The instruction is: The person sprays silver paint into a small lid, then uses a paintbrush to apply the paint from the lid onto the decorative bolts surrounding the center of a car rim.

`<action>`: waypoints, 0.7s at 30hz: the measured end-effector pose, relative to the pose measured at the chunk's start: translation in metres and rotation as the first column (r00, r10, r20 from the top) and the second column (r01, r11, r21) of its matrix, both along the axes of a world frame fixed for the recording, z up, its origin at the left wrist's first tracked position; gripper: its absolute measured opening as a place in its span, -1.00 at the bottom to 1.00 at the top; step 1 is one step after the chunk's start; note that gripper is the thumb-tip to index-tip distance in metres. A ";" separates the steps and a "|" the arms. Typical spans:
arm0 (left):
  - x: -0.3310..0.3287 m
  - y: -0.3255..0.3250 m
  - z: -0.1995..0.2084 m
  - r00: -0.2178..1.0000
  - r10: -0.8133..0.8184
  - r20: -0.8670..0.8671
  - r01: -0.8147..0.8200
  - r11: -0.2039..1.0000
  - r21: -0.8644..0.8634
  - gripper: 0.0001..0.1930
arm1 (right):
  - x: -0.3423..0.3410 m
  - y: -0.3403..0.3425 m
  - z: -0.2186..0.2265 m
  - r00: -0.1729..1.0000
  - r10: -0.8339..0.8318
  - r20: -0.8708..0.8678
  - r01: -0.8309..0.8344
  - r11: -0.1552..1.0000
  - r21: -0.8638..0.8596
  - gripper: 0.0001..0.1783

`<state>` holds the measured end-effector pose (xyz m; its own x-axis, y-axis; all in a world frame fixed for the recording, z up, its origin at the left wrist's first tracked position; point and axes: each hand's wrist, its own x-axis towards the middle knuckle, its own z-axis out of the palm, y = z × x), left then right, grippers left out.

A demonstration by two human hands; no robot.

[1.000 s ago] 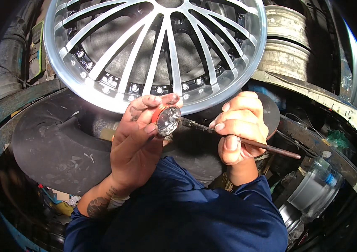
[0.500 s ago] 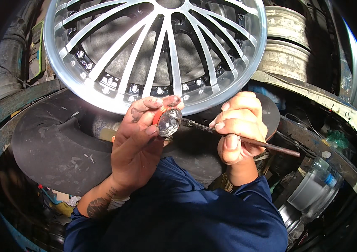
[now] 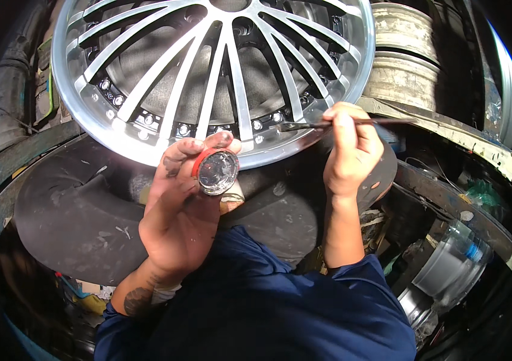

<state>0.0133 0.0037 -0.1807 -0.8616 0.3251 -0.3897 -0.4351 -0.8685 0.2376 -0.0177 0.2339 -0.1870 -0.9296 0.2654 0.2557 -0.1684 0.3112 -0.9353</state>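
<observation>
My left hand [image 3: 180,201], its fingers dark with smears, grips a small red bottle cap [image 3: 218,172] whose hollow side faces me and holds dark, shiny paint. In my right hand [image 3: 352,144] is a thin paintbrush [image 3: 313,125], pinched by its handle. The brush tip, dark and wet-looking, points left over the near rim of a large silver alloy wheel [image 3: 174,108], close to the rivets; whether it touches the metal I cannot tell. Dark gaps lie between the wheel's bright spokes.
Two dull wheel rims [image 3: 403,78] are stacked beyond at the right. A clear plastic bottle [image 3: 463,243] lies by another silver rim [image 3: 442,277] at the lower right. My dark-clad knee [image 3: 81,210] is below the wheel at the left. Metal rails [image 3: 436,195] run along the right side.
My right hand has lifted the paintbrush out of the cap and carried it up to the wheel's edge. My left hand has shifted slightly left with the cap.
</observation>
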 end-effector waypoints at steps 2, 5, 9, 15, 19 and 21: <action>0.000 -0.001 0.000 1.000 0.024 0.001 -0.024 1.000 0.002 -0.56 | -0.002 0.000 -0.003 0.997 -0.017 0.069 0.003 0.978 0.207 -0.92; 0.000 -0.002 0.001 0.999 0.028 0.016 -0.028 1.000 0.008 -0.55 | -0.004 -0.003 -0.006 0.999 0.030 0.023 -0.036 0.916 0.400 -0.95; 0.000 -0.003 0.001 0.999 0.033 0.014 -0.034 0.999 0.032 -0.54 | -0.003 -0.008 -0.008 0.975 -0.056 0.214 -0.019 0.943 0.332 -0.96; 0.000 -0.004 0.000 0.999 0.035 0.001 -0.035 0.998 0.053 -0.55 | -0.005 -0.009 -0.014 0.995 0.034 0.096 -0.078 0.862 0.501 -0.92; 0.000 -0.004 0.000 1.000 0.030 0.004 -0.030 0.998 0.056 -0.56 | -0.005 -0.011 -0.015 0.993 0.036 0.110 -0.090 0.835 0.543 -0.93; 0.000 -0.005 0.000 1.000 0.026 0.003 -0.026 0.998 0.050 -0.56 | -0.005 -0.013 -0.014 0.995 0.044 0.094 -0.091 0.812 0.577 -0.94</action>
<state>0.0133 -0.0011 -0.1808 -0.8691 0.3214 -0.3759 -0.4125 -0.8904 0.1924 -0.0224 0.2208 -0.2011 -0.9617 0.0254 0.2731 -0.1482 0.7896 -0.5955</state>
